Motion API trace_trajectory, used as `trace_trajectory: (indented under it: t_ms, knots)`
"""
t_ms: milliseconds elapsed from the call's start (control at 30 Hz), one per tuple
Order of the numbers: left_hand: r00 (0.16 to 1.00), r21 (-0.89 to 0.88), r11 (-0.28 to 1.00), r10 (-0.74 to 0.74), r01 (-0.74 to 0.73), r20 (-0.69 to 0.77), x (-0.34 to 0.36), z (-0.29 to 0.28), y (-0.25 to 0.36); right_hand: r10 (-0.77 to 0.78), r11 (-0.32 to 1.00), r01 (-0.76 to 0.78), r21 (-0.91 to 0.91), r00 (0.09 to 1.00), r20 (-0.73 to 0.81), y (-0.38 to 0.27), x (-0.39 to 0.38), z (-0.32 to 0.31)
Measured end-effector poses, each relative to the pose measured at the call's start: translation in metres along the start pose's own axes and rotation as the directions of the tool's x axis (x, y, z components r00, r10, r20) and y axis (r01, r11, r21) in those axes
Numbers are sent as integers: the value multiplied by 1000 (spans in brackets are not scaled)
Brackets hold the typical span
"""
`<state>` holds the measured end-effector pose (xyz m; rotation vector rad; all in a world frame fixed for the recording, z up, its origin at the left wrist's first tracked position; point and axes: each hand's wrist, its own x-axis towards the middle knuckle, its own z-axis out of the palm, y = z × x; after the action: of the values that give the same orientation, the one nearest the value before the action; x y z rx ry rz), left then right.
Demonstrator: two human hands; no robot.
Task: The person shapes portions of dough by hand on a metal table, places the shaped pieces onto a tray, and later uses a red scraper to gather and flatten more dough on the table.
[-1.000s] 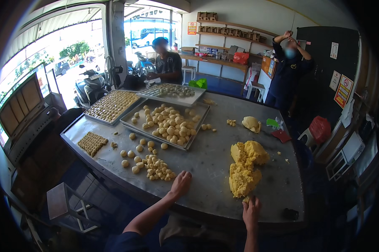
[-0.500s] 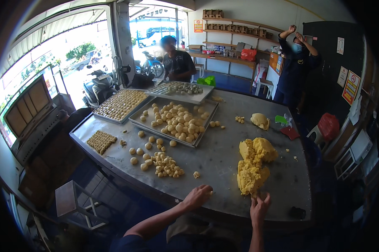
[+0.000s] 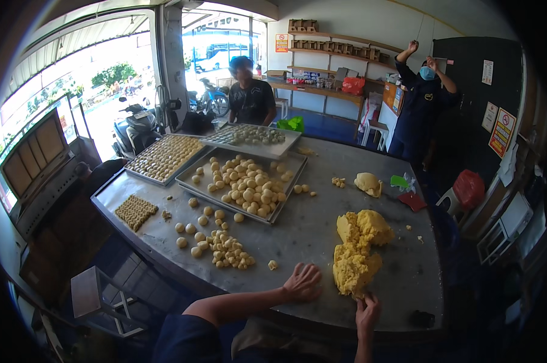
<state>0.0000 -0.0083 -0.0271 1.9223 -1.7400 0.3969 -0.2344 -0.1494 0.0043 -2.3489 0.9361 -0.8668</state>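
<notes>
A large crumbly mass of yellow dough (image 3: 357, 260) lies on the right part of the metal table (image 3: 309, 230). The fingertips of my right hand (image 3: 368, 310) are pinched at its near lower edge. To the left of the dough, my left hand (image 3: 303, 282) rests palm down on the tabletop by the near edge, fingers spread and nothing seen in them. What lies under its palm is hidden. Close to that hand sits one small dough piece (image 3: 273, 265). Further left are a heap of small dough pieces (image 3: 230, 250) and several rounder dough balls (image 3: 190, 228).
A deep tray of dough balls (image 3: 276, 213) stands mid-table, beside a tray of rows of small balls (image 3: 164, 158) and a raised tray (image 3: 252, 140). A smooth dough lump (image 3: 368, 184) lies far right. Two people stand beyond the table. A stool (image 3: 107, 296) is at lower left.
My left hand has gone from closed fingers near the table edge to lying spread on the tabletop, closer to the dough. The right hand stays at the dough's near edge. The whole view has shifted slightly.
</notes>
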Motion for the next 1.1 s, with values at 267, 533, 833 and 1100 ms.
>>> trace_trajectory:
  t_ms: [267, 533, 833, 1100]
  knots:
    - [998, 48, 997, 56, -57, 12, 14, -2, -12, -22, 996, 24, -80, 999, 25, -5, 3, 2]
    - [990, 352, 926, -106, 133, -95, -12, 2, 3, -22, 961, 76, -266, 979, 202, -3, 20, -26]
    - [939, 236, 909, -336, 344, -75, -59, -34, 50, -38, 968, 38, -248, 999, 7, -16, -25, -4]
    - [700, -277, 683, -712, 676, -46, -56, -45, 62, -11, 988, 15, -154, 1000, 24, 5, -5, -1]
